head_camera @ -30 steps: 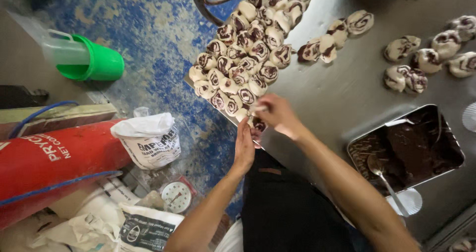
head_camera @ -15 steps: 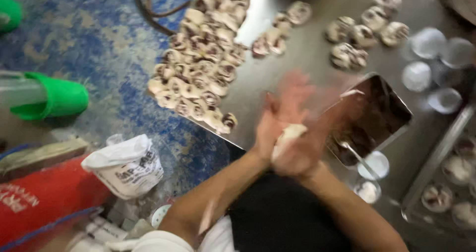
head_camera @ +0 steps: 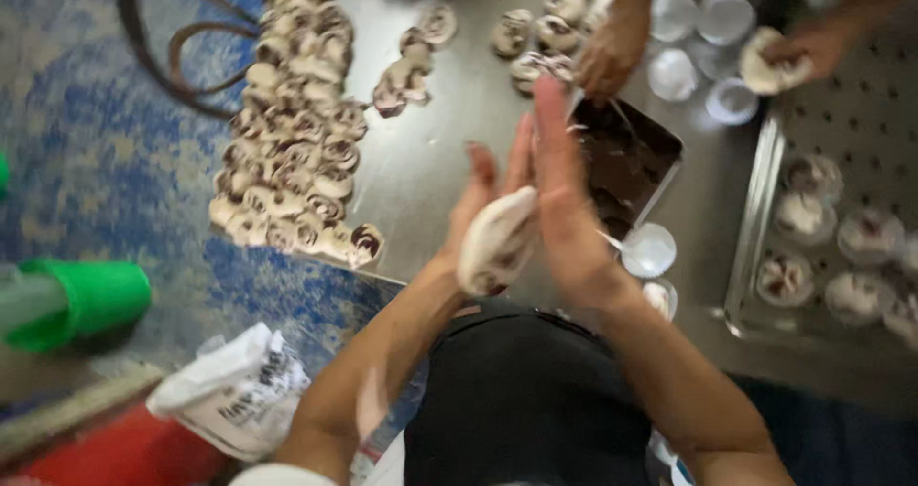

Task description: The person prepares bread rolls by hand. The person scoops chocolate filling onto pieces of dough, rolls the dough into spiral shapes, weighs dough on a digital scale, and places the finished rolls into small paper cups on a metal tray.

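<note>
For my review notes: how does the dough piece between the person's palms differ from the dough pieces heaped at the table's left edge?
The dough piece is single, lifted and pressed between the left hand and right hand; the heaped pieces lie untouched, crowded on the steel table. It looks longer. Both are pale with dark swirls.

Dough pieces [head_camera: 296, 151] lie left on the table [head_camera: 449, 151], filling tin [head_camera: 626, 161] centre, tray [head_camera: 841, 209] right.

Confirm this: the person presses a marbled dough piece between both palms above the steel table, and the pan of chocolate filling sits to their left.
Wrong side. The head view shows the dough piece between the left hand and right hand, but the pan of chocolate filling sits to their right.
</note>
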